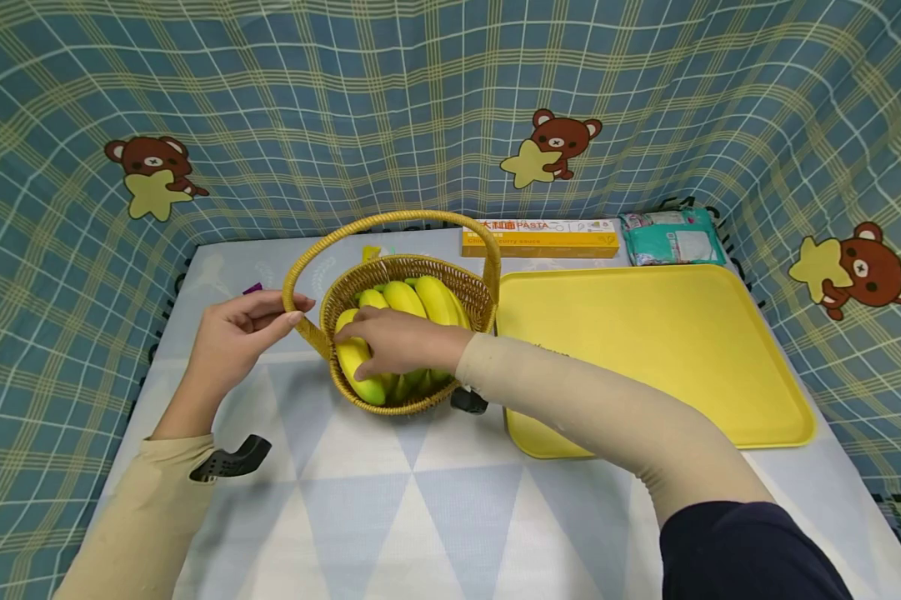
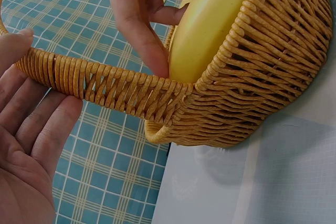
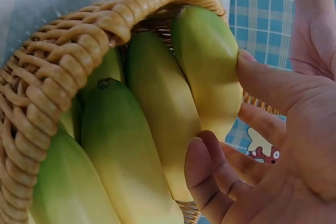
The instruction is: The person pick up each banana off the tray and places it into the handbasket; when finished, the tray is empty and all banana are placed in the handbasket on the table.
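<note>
A wicker basket [image 1: 378, 409] with a tall arched handle [image 1: 390, 217] stands left of the table's middle, holding several yellow bananas with greenish ends. My left hand [image 1: 232, 333] holds the handle's left side, thumb in front and fingers behind it in the left wrist view. Reaching into the basket, my right hand [image 1: 405, 337] grips the leftmost banana [image 1: 351, 354] between thumb and fingers. That banana [image 3: 207, 61] lies against the basket's edge in the right wrist view, beside the other bananas [image 3: 157, 98]. The right hand covers part of the bunch in the head view.
To the right lies a yellow tray [image 1: 668, 350], partly under the right forearm. Behind it are a pasta box [image 1: 540, 240] and a teal packet [image 1: 671, 237]. A small purple item [image 1: 253, 288] shows behind the left hand. Checked cloth rises around the table.
</note>
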{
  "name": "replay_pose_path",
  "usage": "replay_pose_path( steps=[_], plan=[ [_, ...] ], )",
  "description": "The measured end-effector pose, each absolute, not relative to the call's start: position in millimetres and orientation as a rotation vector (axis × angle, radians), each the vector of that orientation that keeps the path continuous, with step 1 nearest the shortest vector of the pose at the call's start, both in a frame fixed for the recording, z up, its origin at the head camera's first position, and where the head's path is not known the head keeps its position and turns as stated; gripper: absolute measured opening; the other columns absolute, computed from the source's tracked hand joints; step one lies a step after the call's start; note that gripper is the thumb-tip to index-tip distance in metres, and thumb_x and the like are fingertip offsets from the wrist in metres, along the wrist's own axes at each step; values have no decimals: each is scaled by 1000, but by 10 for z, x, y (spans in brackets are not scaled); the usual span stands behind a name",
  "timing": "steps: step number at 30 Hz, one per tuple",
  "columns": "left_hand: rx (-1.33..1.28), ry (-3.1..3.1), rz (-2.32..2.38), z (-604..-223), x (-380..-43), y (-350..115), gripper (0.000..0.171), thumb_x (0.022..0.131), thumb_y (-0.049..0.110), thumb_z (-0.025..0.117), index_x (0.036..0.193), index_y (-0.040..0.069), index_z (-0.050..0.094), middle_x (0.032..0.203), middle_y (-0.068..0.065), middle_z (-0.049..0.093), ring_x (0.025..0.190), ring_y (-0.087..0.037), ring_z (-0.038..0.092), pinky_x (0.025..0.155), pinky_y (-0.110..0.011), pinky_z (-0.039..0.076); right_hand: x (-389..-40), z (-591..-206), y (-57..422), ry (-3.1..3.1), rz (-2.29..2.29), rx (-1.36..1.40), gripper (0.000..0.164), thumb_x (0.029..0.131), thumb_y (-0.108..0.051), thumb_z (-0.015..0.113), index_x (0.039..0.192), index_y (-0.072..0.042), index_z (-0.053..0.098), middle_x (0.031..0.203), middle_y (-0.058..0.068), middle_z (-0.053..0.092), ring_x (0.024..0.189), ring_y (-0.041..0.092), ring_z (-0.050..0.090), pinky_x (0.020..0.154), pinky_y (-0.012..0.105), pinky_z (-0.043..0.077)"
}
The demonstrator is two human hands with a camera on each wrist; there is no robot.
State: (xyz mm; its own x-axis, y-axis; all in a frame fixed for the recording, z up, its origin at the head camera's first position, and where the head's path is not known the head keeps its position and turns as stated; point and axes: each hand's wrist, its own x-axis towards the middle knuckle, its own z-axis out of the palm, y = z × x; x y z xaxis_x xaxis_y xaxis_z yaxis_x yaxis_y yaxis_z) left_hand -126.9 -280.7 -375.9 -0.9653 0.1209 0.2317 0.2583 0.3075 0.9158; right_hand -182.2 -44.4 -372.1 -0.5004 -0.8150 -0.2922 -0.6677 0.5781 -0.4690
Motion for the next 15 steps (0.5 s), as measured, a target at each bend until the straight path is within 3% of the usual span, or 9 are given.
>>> replay_pose_path(
  steps=[15],
  plan=[
    [-354, -2443, -1721, -3768, -1261, -2793, 23, 98, 6, 69, 118, -5, 72, 111, -3, 75, 102, -14, 73, 90, -21, 57, -1817, -3815, -369, 2350, -481, -1193, 62, 98, -40, 70, 154, -23, 48, 154, 3, 45, 141, 16, 41, 112, 28, 41]
  ],
)
